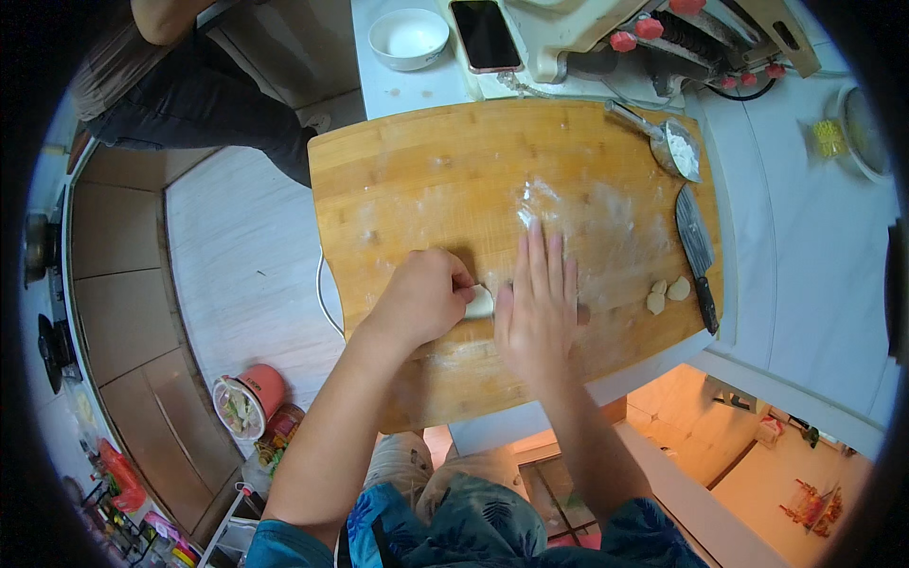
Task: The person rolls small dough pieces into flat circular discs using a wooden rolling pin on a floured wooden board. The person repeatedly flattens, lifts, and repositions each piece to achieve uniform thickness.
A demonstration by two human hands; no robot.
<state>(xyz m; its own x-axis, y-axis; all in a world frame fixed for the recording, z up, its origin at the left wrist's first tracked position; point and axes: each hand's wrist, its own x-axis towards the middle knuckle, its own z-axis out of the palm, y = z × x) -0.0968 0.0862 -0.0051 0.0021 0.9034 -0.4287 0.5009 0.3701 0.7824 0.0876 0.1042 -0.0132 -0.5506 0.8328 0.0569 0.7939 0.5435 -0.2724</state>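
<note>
In front of me lies a wooden board (426,170) dusted with flour. My left hand (426,295) pinches the edge of a flattened white piece of dough (481,304) near the board's middle. Just to its right, my right hand (537,305) is held flat, palm down, with its fingers stretched away from me. What lies under that palm is hidden; a small brown patch shows beside its outer edge, and I cannot tell what it is. Several small dough pieces (667,295) rest at the board's right side, left of a cleaver (694,238) with a black handle.
A metal scoop of flour (675,149) sits at the far right corner. Behind the board are a white bowl (408,39), a phone (486,35) and a machine with red knobs (650,28). Another person's dark-trousered leg (220,106) is at far left, with a red bin (263,390) lower down.
</note>
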